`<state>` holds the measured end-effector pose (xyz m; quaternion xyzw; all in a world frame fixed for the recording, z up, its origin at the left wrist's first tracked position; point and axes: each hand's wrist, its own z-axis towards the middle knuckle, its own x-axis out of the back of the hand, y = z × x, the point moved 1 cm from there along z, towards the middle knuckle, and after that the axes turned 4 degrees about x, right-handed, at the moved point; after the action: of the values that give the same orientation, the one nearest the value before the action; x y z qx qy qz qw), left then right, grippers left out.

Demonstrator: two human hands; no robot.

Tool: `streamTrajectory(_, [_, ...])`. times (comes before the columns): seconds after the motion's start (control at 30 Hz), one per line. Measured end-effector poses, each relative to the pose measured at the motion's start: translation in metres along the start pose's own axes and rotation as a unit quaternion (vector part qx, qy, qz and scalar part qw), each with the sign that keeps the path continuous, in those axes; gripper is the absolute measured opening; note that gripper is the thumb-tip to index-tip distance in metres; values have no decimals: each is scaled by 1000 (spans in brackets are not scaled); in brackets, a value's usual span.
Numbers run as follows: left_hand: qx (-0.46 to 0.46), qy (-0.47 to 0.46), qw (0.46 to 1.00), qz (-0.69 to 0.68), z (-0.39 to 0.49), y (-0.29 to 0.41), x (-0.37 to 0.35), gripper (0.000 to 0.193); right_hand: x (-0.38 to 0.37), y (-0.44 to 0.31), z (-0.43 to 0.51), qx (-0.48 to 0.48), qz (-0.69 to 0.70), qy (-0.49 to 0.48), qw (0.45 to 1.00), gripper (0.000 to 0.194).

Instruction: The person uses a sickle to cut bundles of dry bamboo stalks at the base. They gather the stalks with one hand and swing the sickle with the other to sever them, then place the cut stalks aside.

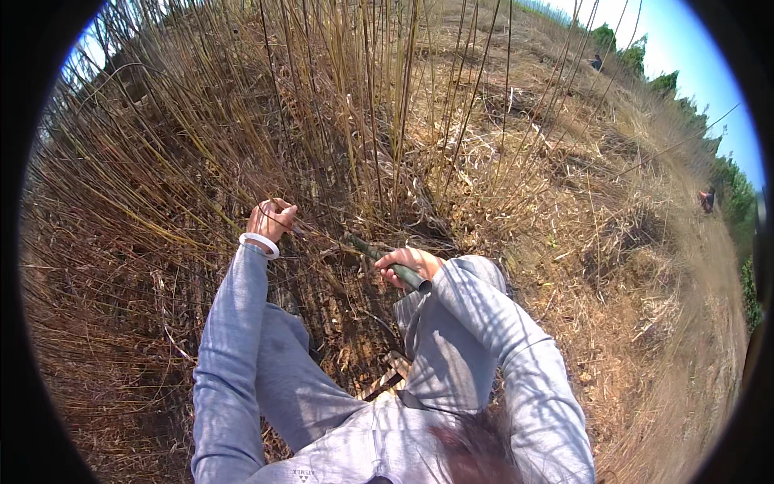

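My right hand [410, 266] grips a dark green tubular handle [366, 247]. Its hollow open end points back toward my knee, and its far end runs into dry stems, where I cannot make out any blade or head. Ahead and to the left, my left hand [272, 219] has its fingers curled around thin dry stems. A reddish stem [314, 233] slants from these fingers toward the handle's far end. Around my left hand, tall thin brown and yellowish stems [181, 163] lean outward. A white bangle [260, 243] circles my left wrist.
Upright stems [369, 91] stand in a clump straight ahead. Between my bent legs is part of a wooden seat or frame [384, 382]. Dry grass and cut litter [544, 212] cover the slope at right. Two distant people [706, 199] are near green trees [731, 181].
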<state>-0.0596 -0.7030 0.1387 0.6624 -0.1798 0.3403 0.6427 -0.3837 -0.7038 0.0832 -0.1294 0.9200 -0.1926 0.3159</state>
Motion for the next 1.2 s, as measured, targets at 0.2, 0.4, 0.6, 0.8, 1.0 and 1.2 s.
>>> streamTrajectory(0.2, [43, -34, 989, -140, 6, -18, -3, 23, 11, 3, -19, 15, 282, -55, 958, 10])
streamTrajectory(0.4, [21, 25, 999, -21, 2, -10, 1, 27, 12, 16, -66, 73, 377, -92, 919, 24])
streamTrajectory(0.6, [57, 17, 998, -7, 7, -14, -2, 30, 7, 27, -108, 80, 348, -74, 931, 19])
streamTrajectory(0.8, [58, 16, 998, -8, 10, -18, -4, 29, -5, 41, -149, 100, 409, -129, 898, 27])
streamTrajectory(1.0, [44, -4, 998, 36, 2, 0, 4, 34, -22, 61, -175, 117, 467, -165, 861, 37])
streamTrajectory(1.2, [53, 13, 998, 23, -4, 5, 4, 36, -41, 71, -202, 126, 486, -169, 848, 38])
